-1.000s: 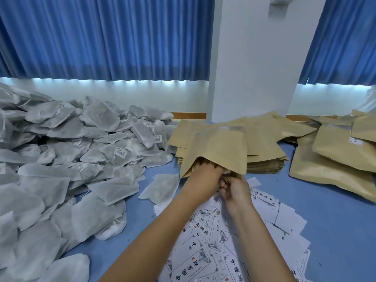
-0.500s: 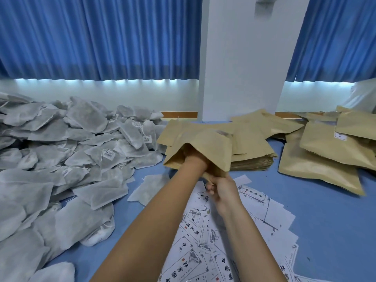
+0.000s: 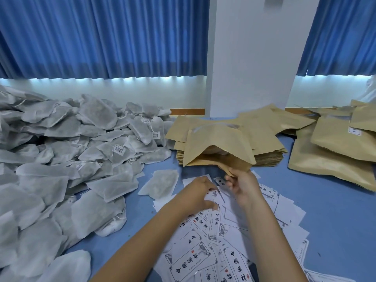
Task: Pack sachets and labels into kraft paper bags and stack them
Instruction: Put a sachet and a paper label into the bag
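My right hand (image 3: 243,185) pinches the lower lip of an open kraft paper bag (image 3: 218,144), held up with its mouth gaping toward me over the stack of flat empty bags (image 3: 266,153). My left hand (image 3: 198,193) is down on the spread of white printed labels (image 3: 205,259), fingers curled on one label at the pile's far edge. A big heap of grey-white sachets (image 3: 67,159) fills the left side. One loose sachet (image 3: 162,183) lies just left of my left hand.
Filled kraft bags (image 3: 335,157) are piled at the right. A white pillar (image 3: 252,58) and blue curtains stand behind the blue tabletop (image 3: 333,210). Labels spread toward the near edge.
My left hand has come out of the bag's mouth and dropped onto the labels. The bag stays held open by my right hand.
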Motion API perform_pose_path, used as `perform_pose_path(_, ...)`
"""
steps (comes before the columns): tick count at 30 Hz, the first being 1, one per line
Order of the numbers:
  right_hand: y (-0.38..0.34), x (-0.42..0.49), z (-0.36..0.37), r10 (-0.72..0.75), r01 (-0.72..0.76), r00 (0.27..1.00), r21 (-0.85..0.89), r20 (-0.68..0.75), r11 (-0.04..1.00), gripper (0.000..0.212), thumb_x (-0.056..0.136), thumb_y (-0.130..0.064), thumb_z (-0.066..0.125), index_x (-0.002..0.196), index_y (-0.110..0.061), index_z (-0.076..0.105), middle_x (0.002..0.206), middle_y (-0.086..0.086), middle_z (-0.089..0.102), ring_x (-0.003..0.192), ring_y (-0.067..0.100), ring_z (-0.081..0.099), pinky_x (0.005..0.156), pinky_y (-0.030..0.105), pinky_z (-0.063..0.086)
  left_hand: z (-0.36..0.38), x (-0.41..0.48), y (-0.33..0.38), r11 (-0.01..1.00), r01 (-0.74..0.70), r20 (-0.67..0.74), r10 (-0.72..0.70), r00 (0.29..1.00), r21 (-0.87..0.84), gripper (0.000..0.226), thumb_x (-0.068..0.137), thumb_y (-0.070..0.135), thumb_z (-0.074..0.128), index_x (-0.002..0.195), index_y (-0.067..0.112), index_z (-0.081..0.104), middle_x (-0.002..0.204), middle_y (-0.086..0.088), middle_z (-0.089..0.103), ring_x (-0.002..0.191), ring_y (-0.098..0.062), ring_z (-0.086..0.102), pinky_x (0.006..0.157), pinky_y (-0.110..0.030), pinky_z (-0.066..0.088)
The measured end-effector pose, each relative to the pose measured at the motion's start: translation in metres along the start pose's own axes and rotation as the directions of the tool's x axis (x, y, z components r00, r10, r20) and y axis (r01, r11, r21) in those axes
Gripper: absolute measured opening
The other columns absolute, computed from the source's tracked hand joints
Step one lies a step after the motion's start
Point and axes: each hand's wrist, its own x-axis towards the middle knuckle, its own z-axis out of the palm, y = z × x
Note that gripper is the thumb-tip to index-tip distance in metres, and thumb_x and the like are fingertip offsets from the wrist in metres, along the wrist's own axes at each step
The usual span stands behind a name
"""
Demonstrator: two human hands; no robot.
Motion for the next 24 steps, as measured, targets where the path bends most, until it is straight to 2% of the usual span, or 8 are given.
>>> perform_pose_path(8, -0.002, 0.003, -0.004, 0.012, -0.011, 1.0, 0.064, -0.014, 0.998, 0.022, 0.094, 0.005, 0.047, 0.114, -0.002, 0.05, 0.084, 0.01, 0.059, 0.058, 0.014, 0.049, 0.034, 0.016, 0.038, -0.017, 0.001, -0.01, 0.986, 0.106, -0.004, -0.107, 0.994, 0.125, 0.028, 0.088, 0.021, 0.064, 0.116, 0.02, 0.063, 0.118, 0.001, 0.058, 0.099, -0.017, 0.058, 0.076, -0.026, 0.045)
perform_pose_path(12, 0.0, 0.005, -0.005, 0.028, -0.027, 0.999, 0.067, -0.016, 0.997, 0.02, 0.094, 0.005, 0.046, 0.113, -0.001, 0.05, 0.081, 0.009, 0.058, 0.057, 0.014, 0.05, 0.035, 0.016, 0.039, -0.023, -0.005, -0.003, 0.969, 0.025, -0.185, 0.022, 0.983, 0.247, 0.021, 0.096, 0.018, 0.05, 0.106, 0.018, 0.069, 0.102, 0.0, 0.069, 0.083, -0.015, 0.061, 0.067, -0.024, 0.045)
perform_pose_path(14, 0.001, 0.006, -0.005, 0.03, -0.028, 0.999, 0.047, -0.024, 0.999, 0.02, 0.094, 0.005, 0.047, 0.112, -0.002, 0.051, 0.077, 0.008, 0.058, 0.05, 0.011, 0.053, 0.035, 0.016, 0.039, -0.027, -0.011, 0.006, 0.992, -0.085, -0.374, 0.043, 0.927, -0.098, 0.013, 0.091, 0.018, 0.06, 0.097, 0.02, 0.071, 0.091, 0.007, 0.07, 0.072, -0.003, 0.059, 0.06, -0.016, 0.044)
perform_pose_path(15, 0.001, 0.006, -0.005, 0.029, -0.028, 0.999, 0.033, -0.028, 0.999, 0.021, 0.094, 0.005, 0.047, 0.113, -0.002, 0.052, 0.075, 0.008, 0.059, 0.046, 0.009, 0.054, 0.036, 0.016, 0.04, -0.029, -0.014, 0.015, 0.871, -0.154, -0.414, -0.061, 0.908, -0.467, 0.01, 0.088, 0.012, 0.065, 0.092, 0.019, 0.071, 0.083, 0.006, 0.07, 0.067, -0.001, 0.059, 0.056, -0.014, 0.043)
perform_pose_path(16, 0.001, 0.006, -0.005, 0.027, -0.026, 0.999, 0.019, -0.023, 0.999, 0.023, 0.093, 0.005, 0.046, 0.115, -0.001, 0.052, 0.075, 0.01, 0.059, 0.045, 0.009, 0.055, 0.038, 0.017, 0.041, -0.032, -0.015, 0.025, 0.624, -0.196, -0.379, -0.174, 0.909, -0.756, 0.014, 0.085, 0.004, 0.067, 0.088, 0.017, 0.068, 0.076, 0.004, 0.069, 0.065, -0.004, 0.062, 0.052, -0.015, 0.045)
perform_pose_path(18, 0.002, 0.006, -0.004, 0.032, -0.032, 0.999, -0.006, 0.006, 0.999, 0.026, 0.092, 0.005, 0.046, 0.117, 0.003, 0.054, 0.083, 0.018, 0.063, 0.057, 0.019, 0.061, 0.052, 0.026, 0.052, -0.035, -0.008, 0.041, 0.297, -0.18, -0.272, -0.306, 0.912, -0.938, 0.02, 0.084, -0.005, 0.063, 0.09, 0.013, 0.058, 0.072, -0.006, 0.066, 0.059, -0.015, 0.063, 0.045, -0.02, 0.045)
perform_pose_path(20, 0.001, 0.005, -0.005, 0.056, -0.055, 0.998, -0.028, 0.041, 0.998, 0.025, 0.089, 0.003, 0.048, 0.113, 0.003, 0.056, 0.089, 0.023, 0.06, 0.069, 0.029, 0.059, 0.063, 0.038, 0.051, -0.035, -0.001, 0.053, 0.298, -0.091, -0.199, -0.355, 0.913, -0.95, 0.019, 0.087, -0.008, 0.056, 0.089, 0.01, 0.052, 0.067, -0.012, 0.06, 0.046, -0.014, 0.053, 0.041, -0.019, 0.04)
perform_pose_path(24, 0.0, 0.002, -0.003, 0.032, -0.032, 0.999, -0.03, -0.001, 0.999, 0.023, 0.088, 0.001, 0.053, 0.111, 0.0, 0.059, 0.082, 0.017, 0.062, 0.064, 0.023, 0.056, 0.06, 0.031, 0.045, -0.042, 0.013, 0.061, 0.411, -0.016, -0.214, -0.44, 0.872, -0.911, 0.023, 0.092, -0.003, 0.05, 0.09, 0.008, 0.07, 0.053, -0.003, 0.057, 0.041, -0.008, 0.05, 0.047, -0.019, 0.045)
